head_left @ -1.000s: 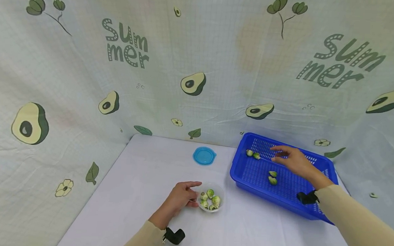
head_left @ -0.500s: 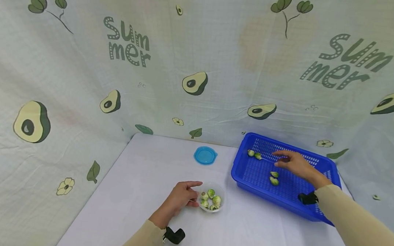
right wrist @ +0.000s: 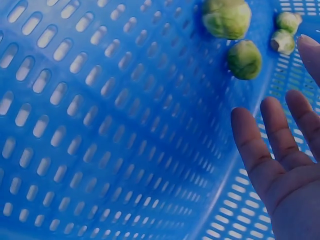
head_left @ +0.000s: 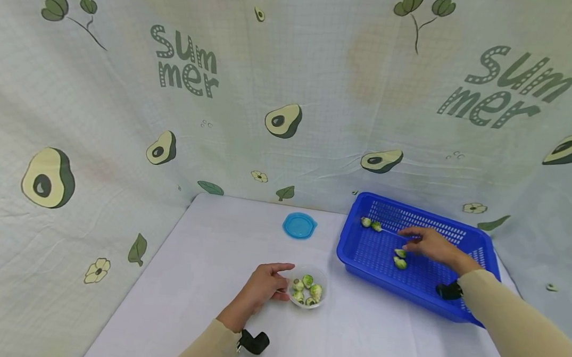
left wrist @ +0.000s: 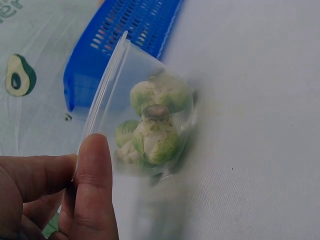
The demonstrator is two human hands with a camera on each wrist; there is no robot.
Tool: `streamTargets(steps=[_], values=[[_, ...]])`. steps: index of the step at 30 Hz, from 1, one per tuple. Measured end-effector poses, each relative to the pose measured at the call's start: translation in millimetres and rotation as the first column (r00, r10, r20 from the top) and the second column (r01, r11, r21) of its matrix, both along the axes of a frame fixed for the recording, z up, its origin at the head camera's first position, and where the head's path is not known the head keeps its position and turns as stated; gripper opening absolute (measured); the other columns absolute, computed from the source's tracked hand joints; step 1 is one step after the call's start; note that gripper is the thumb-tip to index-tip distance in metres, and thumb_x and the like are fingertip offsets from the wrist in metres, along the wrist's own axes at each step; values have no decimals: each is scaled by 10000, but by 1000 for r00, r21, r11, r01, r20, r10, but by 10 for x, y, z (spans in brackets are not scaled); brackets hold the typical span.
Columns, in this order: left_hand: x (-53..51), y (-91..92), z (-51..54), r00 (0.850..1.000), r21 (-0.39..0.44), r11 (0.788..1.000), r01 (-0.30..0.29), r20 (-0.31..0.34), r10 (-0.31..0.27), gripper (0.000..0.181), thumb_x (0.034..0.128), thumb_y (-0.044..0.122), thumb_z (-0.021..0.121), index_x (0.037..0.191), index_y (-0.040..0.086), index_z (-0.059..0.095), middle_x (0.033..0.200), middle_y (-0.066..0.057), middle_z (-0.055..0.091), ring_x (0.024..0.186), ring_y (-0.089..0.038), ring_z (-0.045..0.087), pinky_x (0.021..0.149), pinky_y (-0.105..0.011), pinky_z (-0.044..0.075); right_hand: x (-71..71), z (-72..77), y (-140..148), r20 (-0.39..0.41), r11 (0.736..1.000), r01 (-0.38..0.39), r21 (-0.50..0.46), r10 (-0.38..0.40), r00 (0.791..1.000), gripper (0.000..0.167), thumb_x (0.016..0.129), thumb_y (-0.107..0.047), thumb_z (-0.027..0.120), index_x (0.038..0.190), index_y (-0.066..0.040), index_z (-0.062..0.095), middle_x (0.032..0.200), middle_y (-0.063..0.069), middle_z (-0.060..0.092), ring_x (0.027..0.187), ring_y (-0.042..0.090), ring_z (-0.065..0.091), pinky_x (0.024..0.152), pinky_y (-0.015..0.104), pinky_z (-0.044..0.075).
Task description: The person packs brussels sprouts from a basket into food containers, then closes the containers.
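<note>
On the left, my left hand (head_left: 262, 286) holds the rim of a small clear plastic tub (left wrist: 120, 65) between thumb and fingers. Several Brussels sprouts (left wrist: 157, 142) lie inside this tub. Over the blue basket (head_left: 342, 255), my right hand (head_left: 429, 244) hovers with its fingers apart and nothing in them. Just below its fingertips is a pair of sprouts (head_left: 400, 263). Another pair of sprouts (head_left: 376, 225) lies near the basket's far left corner. In the right wrist view, the spread fingers (right wrist: 247, 135) are apart from the sprouts (right wrist: 244, 60).
A round blue lid (head_left: 300, 225) lies on the white table (head_left: 226, 240), behind the tub and left of the basket. A printed cloth (head_left: 319, 68) with avocados hangs behind and beside the table.
My right hand has come down and nearer inside the basket, toward the closer pair of sprouts. The left hand and the tub keep their place.
</note>
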State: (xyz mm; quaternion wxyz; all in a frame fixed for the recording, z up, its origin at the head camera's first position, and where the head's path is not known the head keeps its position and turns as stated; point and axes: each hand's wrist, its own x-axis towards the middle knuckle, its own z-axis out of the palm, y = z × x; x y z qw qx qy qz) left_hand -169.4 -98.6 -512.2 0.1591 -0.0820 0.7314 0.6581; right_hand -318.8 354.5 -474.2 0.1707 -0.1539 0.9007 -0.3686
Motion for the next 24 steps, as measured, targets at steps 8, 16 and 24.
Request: streamTargets(steps=[8, 16, 24], values=[[-8, -11, -24, 1000, -13, 1000, -3, -2, 3, 474, 959, -2, 665, 1420, 108, 675, 854, -80, 595, 684, -172, 601, 644, -287, 656, 1, -126, -38, -20, 999, -46, 7, 46, 999, 478, 996, -127, 704, 1417, 72, 596, 1428, 338, 572, 1227, 437, 643, 949, 474, 624], [7, -16, 4, 1000, -5, 1000, -4, 5, 4, 476, 949, -12, 662, 1411, 103, 682, 840, -80, 590, 679, -168, 596, 650, -285, 658, -22, -176, -71, -38, 997, -72, 35, 74, 997, 452, 963, -83, 713, 1366, 101, 624, 1347, 325, 630, 1225, 476, 621, 950, 477, 604], [4, -28, -9, 1000, 8, 1000, -8, 16, 8, 483, 944, -20, 659, 1409, 105, 683, 828, -74, 594, 675, -161, 599, 649, -285, 658, -45, -232, -64, -45, 996, -71, 57, 73, 996, 408, 920, -35, 733, 1291, 117, 657, 1172, 224, 713, 1082, 321, 670, 803, 279, 586]])
